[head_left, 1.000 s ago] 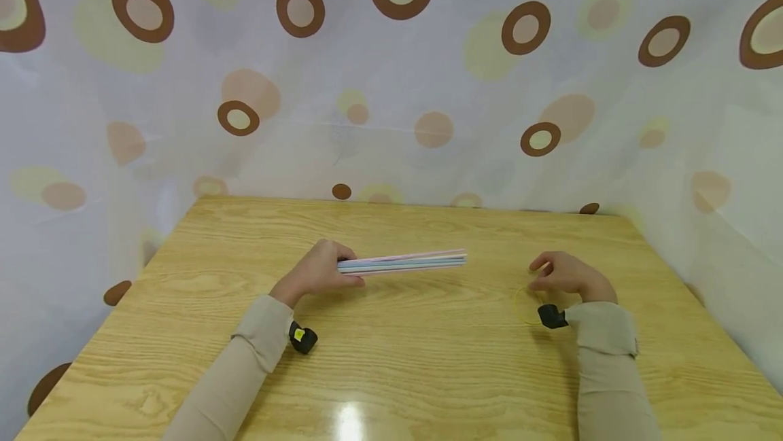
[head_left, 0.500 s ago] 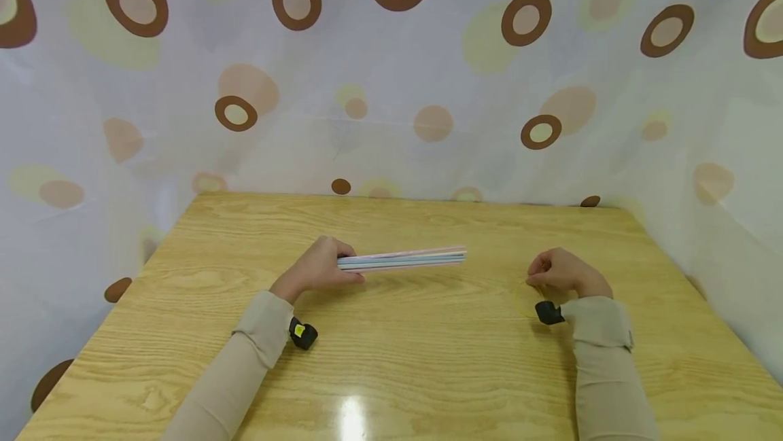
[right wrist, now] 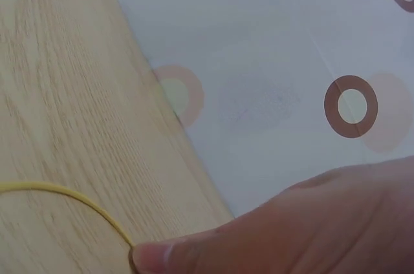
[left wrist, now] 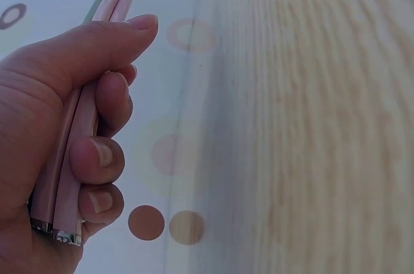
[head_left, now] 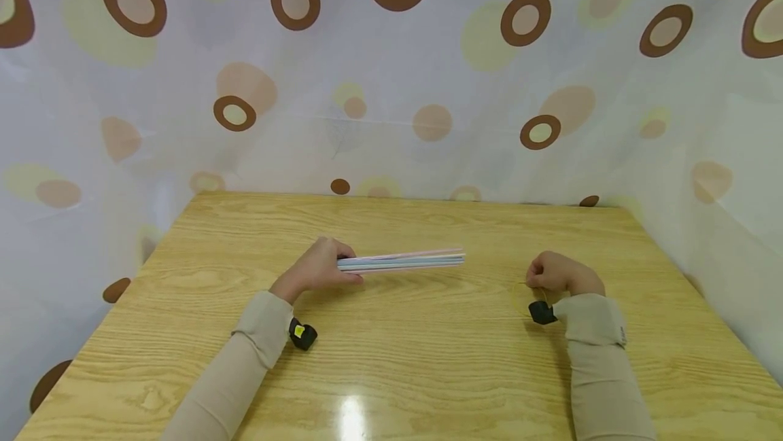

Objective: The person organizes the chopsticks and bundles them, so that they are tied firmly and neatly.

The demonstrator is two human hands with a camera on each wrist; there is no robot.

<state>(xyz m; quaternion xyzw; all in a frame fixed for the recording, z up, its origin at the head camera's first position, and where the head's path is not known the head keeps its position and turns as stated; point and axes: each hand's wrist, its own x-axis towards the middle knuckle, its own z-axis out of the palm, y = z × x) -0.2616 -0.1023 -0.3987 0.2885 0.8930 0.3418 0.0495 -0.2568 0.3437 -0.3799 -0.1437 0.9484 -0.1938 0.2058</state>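
In the head view my left hand grips a bundle of pastel straws in pink, white and blue, held above the table and pointing right. The left wrist view shows the thumb and curled fingers wrapped around the pink straws, their lower ends coming out below the palm. Off to the right, apart from the bundle, my right hand pinches a thin yellow rubber band. The band hangs as a loose loop, partly hidden by the fingers.
Both hands are over a wooden table. A white curtain with brown and beige circles surrounds its back and sides. Black wrist cameras sit at the left cuff and the right cuff.
My right hand's fingers have closed into a pinch on the rubber band, and the hand has shifted slightly left. My left hand and the straws stay nearly still.
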